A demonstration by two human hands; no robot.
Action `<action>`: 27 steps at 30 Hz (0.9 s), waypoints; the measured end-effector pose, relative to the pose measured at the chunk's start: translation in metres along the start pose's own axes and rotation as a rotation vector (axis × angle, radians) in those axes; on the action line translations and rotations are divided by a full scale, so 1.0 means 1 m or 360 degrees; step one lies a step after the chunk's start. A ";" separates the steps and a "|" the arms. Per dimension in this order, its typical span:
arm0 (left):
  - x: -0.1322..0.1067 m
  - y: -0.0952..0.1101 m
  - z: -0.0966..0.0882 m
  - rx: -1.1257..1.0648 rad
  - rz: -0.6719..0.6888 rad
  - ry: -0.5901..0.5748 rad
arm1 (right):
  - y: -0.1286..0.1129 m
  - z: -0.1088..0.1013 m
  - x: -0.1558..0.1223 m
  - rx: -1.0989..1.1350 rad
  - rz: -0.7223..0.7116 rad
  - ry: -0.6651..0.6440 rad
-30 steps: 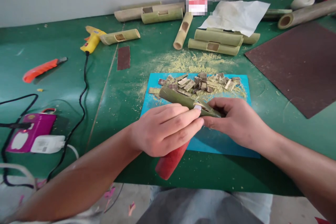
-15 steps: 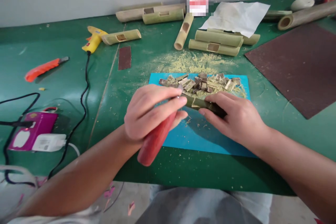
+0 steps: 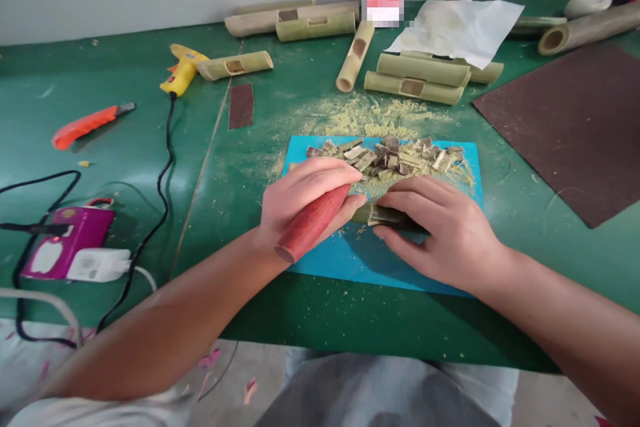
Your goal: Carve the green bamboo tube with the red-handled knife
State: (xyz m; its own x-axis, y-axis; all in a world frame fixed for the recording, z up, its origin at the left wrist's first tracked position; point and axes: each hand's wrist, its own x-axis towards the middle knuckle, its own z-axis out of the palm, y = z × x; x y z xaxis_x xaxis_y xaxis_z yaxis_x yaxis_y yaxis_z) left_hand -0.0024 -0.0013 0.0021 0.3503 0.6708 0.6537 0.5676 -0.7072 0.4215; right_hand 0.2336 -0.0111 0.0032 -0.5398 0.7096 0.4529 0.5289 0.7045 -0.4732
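My left hand [image 3: 305, 203] is closed around the red wooden handle of a cutting tool [image 3: 311, 225]; its blade end is hidden under my fingers. My right hand [image 3: 443, 230] presses down on a green bamboo piece [image 3: 381, 214] that lies across a blue cutting mat [image 3: 350, 260]. The tool meets the bamboo's left end, between my two hands. A heap of small cut bamboo chips [image 3: 387, 159] lies on the mat just behind my hands.
Several cut bamboo tubes [image 3: 413, 77] lie at the back of the green table [image 3: 125, 147], with white paper [image 3: 457, 23], a yellow glue gun [image 3: 183, 70], an orange utility knife [image 3: 85, 125], a brown sandpaper sheet [image 3: 570, 120], a small sandpaper strip [image 3: 241, 105] and a purple device with a white charger [image 3: 75, 253] at left.
My left hand moved left and forward along the bamboo, and the red handle swung from pointing down toward me to lying flatter. My right hand stayed on the bamboo.
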 end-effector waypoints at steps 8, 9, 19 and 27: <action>-0.001 0.002 -0.004 -0.0042 0.0100 -0.0049 | -0.006 0.006 -0.002 0.0016 -0.0017 0.0120; -0.001 0.001 -0.004 -0.0037 0.0110 -0.0043 | -0.006 0.007 -0.002 0.0032 -0.0026 0.0137; 0.002 0.003 -0.004 -0.0024 0.0141 0.0017 | -0.004 0.012 -0.002 0.0192 0.0147 0.0251; 0.000 0.000 -0.005 -0.0075 0.0154 -0.0008 | -0.010 0.006 0.002 0.0718 0.0850 0.0269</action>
State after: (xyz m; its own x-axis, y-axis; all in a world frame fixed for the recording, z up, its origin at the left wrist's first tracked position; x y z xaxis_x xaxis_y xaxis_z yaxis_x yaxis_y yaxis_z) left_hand -0.0063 -0.0025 0.0050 0.4054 0.5999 0.6898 0.4955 -0.7783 0.3856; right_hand 0.2238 -0.0169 0.0044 -0.1547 0.9740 0.1658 0.3506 0.2110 -0.9124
